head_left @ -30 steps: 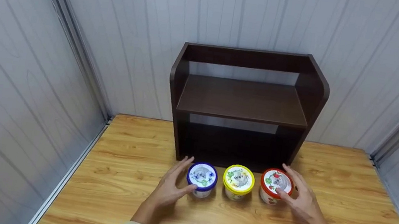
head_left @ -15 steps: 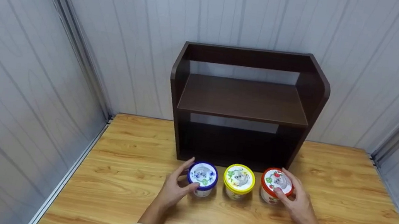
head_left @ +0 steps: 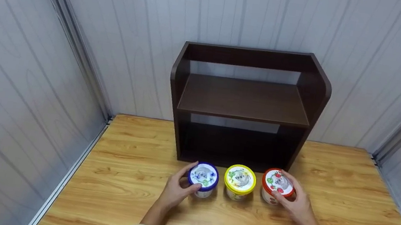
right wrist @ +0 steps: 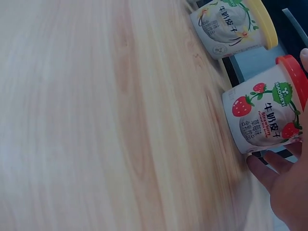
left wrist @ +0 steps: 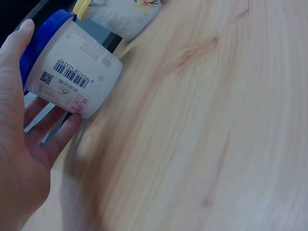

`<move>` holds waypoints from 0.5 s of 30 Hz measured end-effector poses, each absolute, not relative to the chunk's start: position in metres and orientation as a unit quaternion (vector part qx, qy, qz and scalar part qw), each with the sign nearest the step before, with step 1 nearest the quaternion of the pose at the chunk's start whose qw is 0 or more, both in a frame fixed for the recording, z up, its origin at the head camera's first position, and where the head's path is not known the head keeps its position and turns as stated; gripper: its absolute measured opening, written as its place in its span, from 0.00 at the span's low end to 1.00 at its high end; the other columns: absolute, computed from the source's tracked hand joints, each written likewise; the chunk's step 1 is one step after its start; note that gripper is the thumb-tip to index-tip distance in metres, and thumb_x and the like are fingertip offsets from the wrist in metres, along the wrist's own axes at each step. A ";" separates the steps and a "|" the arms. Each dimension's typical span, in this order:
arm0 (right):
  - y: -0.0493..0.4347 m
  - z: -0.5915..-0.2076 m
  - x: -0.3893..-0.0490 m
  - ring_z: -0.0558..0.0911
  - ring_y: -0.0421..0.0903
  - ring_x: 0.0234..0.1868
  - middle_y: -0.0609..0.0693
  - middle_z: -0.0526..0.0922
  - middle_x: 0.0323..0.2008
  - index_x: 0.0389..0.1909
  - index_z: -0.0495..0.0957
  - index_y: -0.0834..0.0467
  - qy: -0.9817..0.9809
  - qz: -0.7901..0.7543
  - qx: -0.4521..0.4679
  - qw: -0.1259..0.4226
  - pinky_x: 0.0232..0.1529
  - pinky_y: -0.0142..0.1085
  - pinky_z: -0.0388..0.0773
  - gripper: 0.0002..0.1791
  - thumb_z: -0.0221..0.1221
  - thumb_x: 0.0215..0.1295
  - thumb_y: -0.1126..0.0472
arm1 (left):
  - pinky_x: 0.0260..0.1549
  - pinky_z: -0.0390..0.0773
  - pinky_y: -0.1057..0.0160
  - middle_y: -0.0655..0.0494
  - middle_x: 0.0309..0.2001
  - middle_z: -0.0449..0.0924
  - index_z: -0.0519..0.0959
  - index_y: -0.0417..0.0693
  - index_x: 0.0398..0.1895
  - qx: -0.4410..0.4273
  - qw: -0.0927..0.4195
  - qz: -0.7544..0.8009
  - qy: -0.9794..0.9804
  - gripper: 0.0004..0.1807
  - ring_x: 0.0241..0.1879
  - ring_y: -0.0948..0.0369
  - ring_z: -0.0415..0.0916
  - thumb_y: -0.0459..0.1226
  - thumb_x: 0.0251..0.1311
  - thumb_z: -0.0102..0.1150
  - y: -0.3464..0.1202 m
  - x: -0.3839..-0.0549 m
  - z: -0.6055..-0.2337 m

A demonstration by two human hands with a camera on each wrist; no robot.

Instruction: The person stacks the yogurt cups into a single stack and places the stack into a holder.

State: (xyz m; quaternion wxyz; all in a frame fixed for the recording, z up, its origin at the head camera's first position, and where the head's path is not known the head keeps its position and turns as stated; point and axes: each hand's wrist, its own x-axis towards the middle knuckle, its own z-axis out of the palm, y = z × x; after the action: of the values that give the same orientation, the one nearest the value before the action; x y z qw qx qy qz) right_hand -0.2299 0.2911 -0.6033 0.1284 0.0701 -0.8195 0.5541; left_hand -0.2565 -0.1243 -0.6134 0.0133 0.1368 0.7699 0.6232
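Three white paper tubs stand upright in a row. At the left is the blue-lidded tub, printed with a barcode in the left wrist view. My left hand grips it, thumb and index finger around the lid's rim. The yellow-lidded tub stands in the middle, untouched. On the right, my right hand grips the red-lidded strawberry tub, thumb at the near side of the lid and index finger at the far side. The other fingers of that hand reach low beside the tub.
Right behind the tubs stands a dark brown two-tier shelf, with a bare upper board and a shadowed lower bay. All of it stands on a wood-grain table. Pale panel walls enclose the back and both sides.
Both hands have closed in on the outer tubs, their thumbs and index fingers coming against the blue and red lids. The tubs and the shelf have stayed in place.
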 end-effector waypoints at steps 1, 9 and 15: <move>0.291 -0.604 -0.230 0.74 0.19 0.61 0.68 0.80 0.75 0.81 0.74 0.62 -0.822 0.551 0.070 0.128 0.62 0.12 0.70 0.41 0.75 0.68 0.70 | 0.66 0.88 0.51 0.32 0.73 0.80 0.73 0.47 0.84 0.137 0.014 0.622 0.771 0.41 0.70 0.39 0.83 0.40 0.71 0.78 -0.124 -0.257 -0.614; 0.290 -0.604 -0.229 0.77 0.22 0.59 0.68 0.82 0.71 0.80 0.75 0.61 -0.819 0.557 0.066 0.121 0.59 0.14 0.74 0.40 0.76 0.67 0.70 | 0.65 0.86 0.56 0.34 0.72 0.81 0.74 0.47 0.83 0.136 0.011 0.616 0.776 0.39 0.70 0.42 0.82 0.40 0.71 0.77 -0.125 -0.259 -0.618; 0.290 -0.602 -0.229 0.75 0.21 0.59 0.67 0.82 0.72 0.80 0.76 0.60 -0.829 0.542 0.061 0.121 0.59 0.13 0.71 0.40 0.77 0.67 0.68 | 0.65 0.87 0.55 0.35 0.72 0.81 0.74 0.47 0.82 0.133 0.011 0.620 0.773 0.39 0.69 0.44 0.81 0.40 0.71 0.78 -0.125 -0.259 -0.618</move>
State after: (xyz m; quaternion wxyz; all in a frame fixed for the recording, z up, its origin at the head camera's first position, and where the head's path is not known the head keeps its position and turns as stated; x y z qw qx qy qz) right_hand -0.2285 0.2900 -0.6017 0.1209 0.0610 -0.8294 0.5420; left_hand -0.2591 -0.1246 -0.6184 0.0114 0.1333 0.7733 0.6198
